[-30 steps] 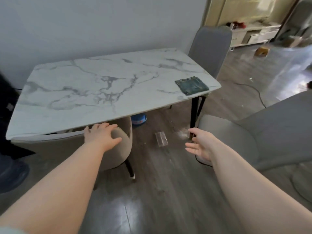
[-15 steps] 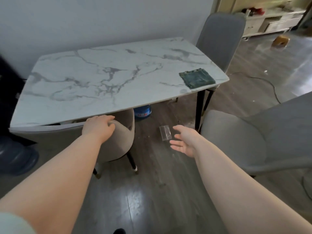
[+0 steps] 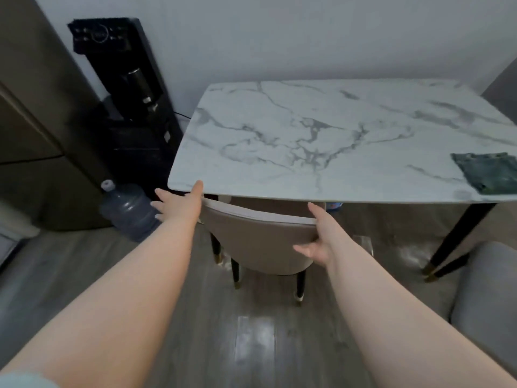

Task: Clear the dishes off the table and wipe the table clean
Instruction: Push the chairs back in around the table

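Head view, looking down.

Table [image 3: 321, 130]: white marble top with grey veins, fills the centre and upper right of the frame, far side against the wall. Black legs with gold tips visible at lower right.

Cloth [image 3: 488, 172]: dark green-blue, folded, lies flat on the table's near right corner and is cut off by the right edge of the frame.

Chair [image 3: 260, 242]: beige, tucked under the near edge of the table, back toward the camera, centre of frame.

Left hand [image 3: 176, 203]: at the left end of the chair back, just below the table's near left corner. Fingers straight and spread, thumb pointing up toward the table edge, holding nothing. Contact with the chair cannot be told.

Right hand [image 3: 321, 236]: grips the right end of the chair back, thumb on the outer face, fingers over the top rim.

Left of frame: water bottle [image 3: 127, 212] on the floor [image 3: 251, 345], black dispenser [image 3: 131, 93] behind it. Grey seat [image 3: 488, 292] at lower right.
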`<action>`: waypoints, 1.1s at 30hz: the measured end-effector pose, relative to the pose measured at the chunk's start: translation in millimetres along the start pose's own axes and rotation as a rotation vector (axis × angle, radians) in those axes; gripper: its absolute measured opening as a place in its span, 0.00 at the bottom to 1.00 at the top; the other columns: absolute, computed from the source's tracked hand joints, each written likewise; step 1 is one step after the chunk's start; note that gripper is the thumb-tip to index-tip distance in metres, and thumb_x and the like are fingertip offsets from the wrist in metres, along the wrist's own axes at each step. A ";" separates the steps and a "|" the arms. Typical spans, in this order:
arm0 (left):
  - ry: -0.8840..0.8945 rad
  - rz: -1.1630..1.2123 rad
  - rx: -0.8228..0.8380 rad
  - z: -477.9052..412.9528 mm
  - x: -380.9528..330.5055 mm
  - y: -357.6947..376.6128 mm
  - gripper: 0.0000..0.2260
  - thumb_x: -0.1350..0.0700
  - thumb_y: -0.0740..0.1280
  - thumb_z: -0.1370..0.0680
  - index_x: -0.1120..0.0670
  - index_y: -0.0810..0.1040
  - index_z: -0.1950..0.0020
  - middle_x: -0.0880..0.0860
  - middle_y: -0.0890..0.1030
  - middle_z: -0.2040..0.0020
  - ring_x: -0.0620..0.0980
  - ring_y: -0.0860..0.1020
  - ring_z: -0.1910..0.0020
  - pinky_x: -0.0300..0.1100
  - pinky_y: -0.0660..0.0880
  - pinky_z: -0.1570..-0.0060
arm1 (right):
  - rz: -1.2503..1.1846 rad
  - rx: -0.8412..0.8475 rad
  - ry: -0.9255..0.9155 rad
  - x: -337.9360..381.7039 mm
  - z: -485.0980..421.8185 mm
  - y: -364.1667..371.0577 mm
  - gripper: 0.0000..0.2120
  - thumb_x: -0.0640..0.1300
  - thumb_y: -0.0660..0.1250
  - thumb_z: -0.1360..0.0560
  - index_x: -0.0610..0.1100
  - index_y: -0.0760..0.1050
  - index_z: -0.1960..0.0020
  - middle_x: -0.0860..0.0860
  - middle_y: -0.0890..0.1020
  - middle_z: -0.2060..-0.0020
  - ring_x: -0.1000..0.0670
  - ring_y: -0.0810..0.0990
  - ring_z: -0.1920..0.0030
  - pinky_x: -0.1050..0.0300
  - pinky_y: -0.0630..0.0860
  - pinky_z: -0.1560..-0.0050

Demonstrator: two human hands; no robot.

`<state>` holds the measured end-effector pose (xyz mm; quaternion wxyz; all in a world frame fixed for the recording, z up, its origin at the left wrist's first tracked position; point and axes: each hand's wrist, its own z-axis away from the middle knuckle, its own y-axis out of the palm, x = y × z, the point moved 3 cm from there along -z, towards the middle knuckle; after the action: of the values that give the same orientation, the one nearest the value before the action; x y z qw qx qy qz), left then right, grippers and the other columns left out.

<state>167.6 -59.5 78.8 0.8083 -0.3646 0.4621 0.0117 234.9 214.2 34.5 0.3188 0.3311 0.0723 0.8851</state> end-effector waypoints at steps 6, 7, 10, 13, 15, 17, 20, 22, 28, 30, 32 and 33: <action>-0.300 0.308 0.478 -38.5 19.3 25.4 0.17 0.50 0.67 0.25 0.55 0.72 0.39 0.56 0.75 0.48 0.55 0.77 0.52 0.47 0.78 0.62 | -0.170 -0.073 -0.045 -8.5 -25.0 4.6 0.22 0.40 0.63 0.26 0.41 0.67 0.32 0.40 0.75 0.38 0.38 0.78 0.41 0.46 0.81 0.64; -0.302 0.324 0.476 -40.2 18.4 29.0 0.12 0.54 0.65 0.24 0.55 0.72 0.43 0.56 0.75 0.51 0.54 0.77 0.55 0.45 0.77 0.70 | -0.174 -0.065 -0.068 -8.2 -26.5 4.2 0.21 0.38 0.62 0.27 0.38 0.68 0.34 0.39 0.76 0.39 0.39 0.78 0.43 0.47 0.82 0.68; -0.285 0.358 0.435 -40.0 22.2 32.1 0.08 0.60 0.63 0.24 0.57 0.71 0.46 0.57 0.74 0.54 0.53 0.76 0.59 0.46 0.76 0.71 | -0.203 -0.050 -0.105 -6.2 -26.3 2.0 0.12 0.35 0.58 0.27 0.35 0.71 0.44 0.38 0.77 0.45 0.40 0.79 0.46 0.44 0.82 0.66; -0.301 0.379 0.398 -39.1 40.2 29.4 0.10 0.61 0.64 0.25 0.59 0.71 0.45 0.58 0.74 0.52 0.56 0.78 0.53 0.44 0.76 0.73 | -0.178 -0.013 -0.120 -1.4 -24.7 3.0 0.05 0.33 0.57 0.27 0.35 0.71 0.55 0.39 0.77 0.52 0.40 0.79 0.46 0.40 0.81 0.58; -0.294 0.368 0.396 -39.2 43.6 28.3 0.11 0.61 0.64 0.25 0.60 0.72 0.44 0.59 0.75 0.49 0.58 0.78 0.51 0.44 0.75 0.74 | -0.174 -0.005 -0.135 1.6 -26.3 4.2 0.04 0.32 0.57 0.27 0.36 0.70 0.56 0.40 0.76 0.55 0.40 0.79 0.47 0.39 0.80 0.58; -0.293 0.361 0.398 -40.6 38.0 31.5 0.11 0.63 0.63 0.24 0.60 0.72 0.43 0.60 0.74 0.48 0.57 0.77 0.52 0.46 0.74 0.75 | -0.193 -0.002 -0.156 4.5 -26.6 5.4 0.05 0.32 0.57 0.27 0.35 0.71 0.56 0.41 0.76 0.56 0.41 0.79 0.49 0.39 0.81 0.56; -0.266 0.345 0.419 -42.3 22.6 34.7 0.09 0.63 0.61 0.23 0.58 0.71 0.43 0.59 0.73 0.48 0.55 0.76 0.54 0.46 0.72 0.75 | -0.227 0.020 -0.193 9.5 -29.8 12.6 0.10 0.32 0.57 0.26 0.36 0.72 0.46 0.41 0.78 0.53 0.41 0.80 0.48 0.39 0.81 0.56; -0.250 0.349 0.418 -51.3 17.0 34.8 0.12 0.63 0.61 0.23 0.59 0.72 0.39 0.59 0.74 0.46 0.55 0.76 0.50 0.46 0.72 0.75 | -0.244 0.014 -0.212 13.2 -34.6 20.4 0.11 0.33 0.58 0.25 0.38 0.71 0.43 0.41 0.77 0.50 0.42 0.79 0.46 0.40 0.81 0.53; -0.210 0.329 0.420 -72.0 0.7 38.9 0.17 0.61 0.61 0.23 0.57 0.70 0.34 0.57 0.75 0.42 0.54 0.75 0.49 0.45 0.73 0.77 | -0.237 0.013 -0.248 26.9 -49.4 40.6 0.07 0.34 0.58 0.25 0.36 0.71 0.48 0.41 0.77 0.51 0.40 0.79 0.46 0.40 0.80 0.50; -0.197 0.318 0.431 -77.8 -6.3 40.8 0.14 0.62 0.61 0.23 0.57 0.71 0.37 0.56 0.74 0.50 0.53 0.75 0.54 0.44 0.73 0.76 | -0.236 -0.009 -0.266 32.9 -53.5 45.7 0.12 0.34 0.58 0.26 0.34 0.71 0.43 0.40 0.76 0.46 0.39 0.78 0.44 0.39 0.81 0.55; -0.192 0.293 0.428 -83.3 -11.9 41.1 0.09 0.62 0.61 0.24 0.56 0.71 0.43 0.55 0.73 0.56 0.52 0.75 0.59 0.43 0.73 0.78 | -0.239 -0.046 -0.278 35.9 -60.0 50.4 0.19 0.34 0.60 0.26 0.34 0.69 0.35 0.39 0.75 0.42 0.38 0.78 0.43 0.38 0.81 0.59; -0.189 0.285 0.429 -86.7 -13.6 41.9 0.08 0.62 0.61 0.24 0.56 0.71 0.45 0.55 0.72 0.57 0.52 0.75 0.61 0.43 0.74 0.79 | -0.235 -0.057 -0.283 37.0 -62.3 51.8 0.21 0.34 0.60 0.26 0.34 0.68 0.34 0.39 0.75 0.42 0.38 0.78 0.44 0.38 0.81 0.60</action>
<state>80.9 -76.4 38.2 0.8969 -0.1135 0.4230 0.0612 147.4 201.3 24.0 0.4365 0.4324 0.0397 0.7880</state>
